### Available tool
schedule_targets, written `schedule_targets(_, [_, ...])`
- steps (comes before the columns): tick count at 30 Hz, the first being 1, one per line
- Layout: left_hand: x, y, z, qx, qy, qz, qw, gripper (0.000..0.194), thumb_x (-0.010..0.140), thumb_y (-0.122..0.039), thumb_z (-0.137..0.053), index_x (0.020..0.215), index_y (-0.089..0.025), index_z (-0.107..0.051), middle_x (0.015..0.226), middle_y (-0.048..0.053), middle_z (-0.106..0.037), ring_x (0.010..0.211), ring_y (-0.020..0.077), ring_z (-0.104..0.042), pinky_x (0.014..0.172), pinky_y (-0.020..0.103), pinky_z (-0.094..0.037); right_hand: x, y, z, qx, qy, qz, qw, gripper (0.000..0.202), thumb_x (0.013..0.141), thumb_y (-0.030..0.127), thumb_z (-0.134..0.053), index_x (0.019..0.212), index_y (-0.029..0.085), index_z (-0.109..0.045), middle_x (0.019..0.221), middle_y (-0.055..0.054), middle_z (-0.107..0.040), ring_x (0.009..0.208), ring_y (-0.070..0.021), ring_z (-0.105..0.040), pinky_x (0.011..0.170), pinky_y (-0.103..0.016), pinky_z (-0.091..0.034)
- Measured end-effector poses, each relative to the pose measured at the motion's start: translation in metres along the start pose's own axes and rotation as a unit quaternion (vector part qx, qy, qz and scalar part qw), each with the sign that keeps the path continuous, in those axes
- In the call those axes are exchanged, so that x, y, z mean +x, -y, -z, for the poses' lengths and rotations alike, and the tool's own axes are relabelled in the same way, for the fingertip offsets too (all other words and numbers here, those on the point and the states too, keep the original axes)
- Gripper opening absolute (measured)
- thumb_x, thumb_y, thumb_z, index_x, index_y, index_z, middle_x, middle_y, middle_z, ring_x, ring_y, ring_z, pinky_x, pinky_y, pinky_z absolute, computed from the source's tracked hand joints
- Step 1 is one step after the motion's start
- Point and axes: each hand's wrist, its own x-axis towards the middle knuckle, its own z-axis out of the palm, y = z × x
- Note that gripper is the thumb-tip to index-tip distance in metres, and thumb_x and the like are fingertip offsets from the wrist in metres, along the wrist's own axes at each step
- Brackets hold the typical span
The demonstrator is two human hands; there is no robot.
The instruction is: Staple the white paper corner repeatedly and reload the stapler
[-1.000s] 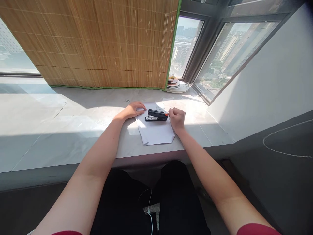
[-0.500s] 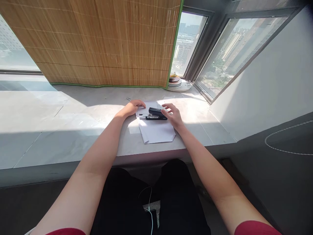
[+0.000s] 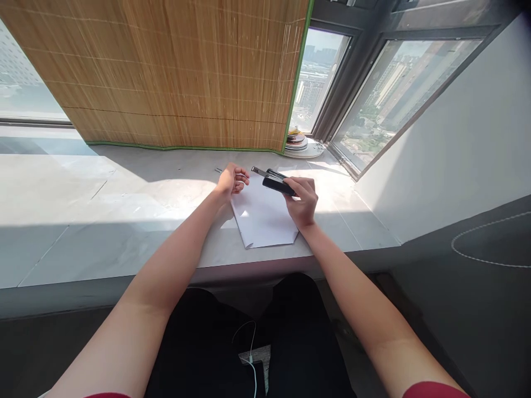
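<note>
A black stapler (image 3: 279, 182) is in my right hand (image 3: 302, 199), whose fingers wrap round its right end. The stapler is tilted above the paper, and its metal staple tray juts out toward the upper left. White paper sheets (image 3: 267, 221) lie under it on the ledge, with the lower left corner curled. By the upper left edge of the paper, my left hand (image 3: 234, 179) is turned on its side, its fingers loosely bent and apart, with nothing seen in them.
A small metallic piece (image 3: 218, 170), too small to name, lies left of the paper. Stacked plates (image 3: 296, 145) stand in the window corner. A bamboo blind (image 3: 178, 77) hangs at the back of the pale tiled ledge (image 3: 124, 204). A white cable (image 3: 254, 370) runs over my lap.
My right hand has lifted the stapler off the paper and tilted it, with its tray pointing up and left. My left hand has turned from palm down onto its side.
</note>
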Motion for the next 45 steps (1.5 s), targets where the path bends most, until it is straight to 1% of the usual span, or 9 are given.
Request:
schedule_targets(2, [0.001,0.0,-0.003,-0.058,0.083,0.086,0.991,0.063,0.089,-0.082,-0.048,0.081,-0.022,-0.068,0.069,0.011,-0.068,0.043,0.0119,-0.037,0.043,0.032,-0.032,-0.002,0.001,0.0,-0.008,0.02,0.031,0.999,0.026,0.105,0.03,-0.056,0.114,0.035,-0.081,0.117,-0.008,-0.076,0.122,-0.0324,-0.063,0.107,-0.059,-0.057])
schedule_targets(6, [-0.001,0.001,-0.004,-0.089,0.155,0.128,0.975,0.075,0.086,-0.091,-0.052,0.087,-0.02,-0.074,0.071,0.012,-0.069,0.044,0.0119,-0.041,0.041,0.032,-0.033,-0.006,0.001,-0.002,-0.014,0.091,0.051,0.994,0.031,0.108,0.032,-0.053,0.111,0.039,-0.083,0.118,-0.006,-0.076,0.126,-0.032,-0.064,0.115,-0.06,-0.052])
schedule_targets(10, [-0.006,0.002,-0.007,-0.088,0.141,0.127,0.978,0.061,0.094,-0.077,-0.058,0.081,-0.019,-0.069,0.071,0.011,-0.066,0.046,0.0131,-0.045,0.042,0.033,-0.039,-0.008,0.001,-0.004,-0.018,0.137,0.051,0.989,0.03,0.107,0.036,-0.054,0.109,0.038,-0.083,0.117,-0.006,-0.076,0.129,-0.033,-0.064,0.118,-0.061,-0.049])
schedule_targets(14, [-0.004,0.003,-0.003,-0.11,0.103,0.107,0.983,0.047,0.098,-0.062,-0.062,0.083,-0.018,-0.069,0.076,0.011,-0.068,0.051,0.0141,-0.053,0.048,0.033,-0.05,-0.005,0.002,-0.004,-0.018,0.072,0.022,0.997,0.023,0.103,0.038,-0.06,0.111,0.034,-0.081,0.114,-0.008,-0.078,0.121,-0.034,-0.066,0.108,-0.059,-0.054])
schedule_targets(17, [0.001,0.003,0.004,-0.153,0.037,0.056,0.986,0.031,0.101,-0.043,-0.058,0.089,-0.017,-0.069,0.092,0.015,-0.075,0.07,0.0185,-0.068,0.072,0.038,-0.064,-0.001,0.0,-0.002,0.002,0.034,-0.055,0.998,0.029,0.092,0.044,-0.072,0.114,0.026,-0.078,0.105,-0.01,-0.078,0.1,-0.0312,-0.069,0.09,-0.051,-0.059])
schedule_targets(20, [0.004,0.001,0.006,-0.171,-0.023,0.007,0.985,0.011,0.094,-0.021,-0.063,0.1,-0.014,-0.069,0.112,0.018,-0.078,0.1,0.0221,-0.076,0.101,0.042,-0.063,0.001,-0.003,-0.003,0.05,0.088,-0.103,0.99,0.035,0.082,0.047,-0.079,0.106,0.022,-0.077,0.093,-0.006,-0.078,0.083,-0.0245,-0.068,0.077,-0.04,-0.057])
schedule_targets(24, [0.0,-0.002,0.0,-0.202,-0.04,-0.054,0.977,0.019,0.092,-0.016,-0.072,0.11,-0.013,-0.068,0.125,0.019,-0.078,0.119,0.0239,-0.076,0.116,0.044,-0.057,0.001,-0.005,-0.006,0.076,0.188,-0.101,0.974,0.036,0.076,0.052,-0.084,0.095,0.023,-0.077,0.086,-0.003,-0.077,0.078,-0.0215,-0.066,0.075,-0.036,-0.053])
schedule_targets(34, [-0.02,-0.014,-0.016,-0.047,0.066,-0.136,0.987,0.052,0.067,-0.048,-0.102,0.096,-0.014,-0.076,0.083,0.011,-0.08,0.08,0.0233,-0.078,0.078,0.038,-0.062,0.005,0.006,-0.001,0.129,0.177,-0.003,0.976,0.039,0.108,0.059,-0.054,0.125,0.029,-0.073,0.134,-0.007,-0.074,0.126,-0.028,-0.064,0.111,-0.049,-0.051])
schedule_targets(45, [-0.021,-0.014,-0.017,-0.012,0.084,-0.154,0.984,0.049,0.067,-0.052,-0.101,0.093,-0.016,-0.079,0.088,0.009,-0.081,0.081,0.0207,-0.077,0.076,0.032,-0.061,0.001,0.0,-0.006,0.184,0.182,0.02,0.966,0.035,0.107,0.059,-0.06,0.127,0.033,-0.074,0.135,-0.007,-0.074,0.128,-0.0295,-0.064,0.111,-0.054,-0.053])
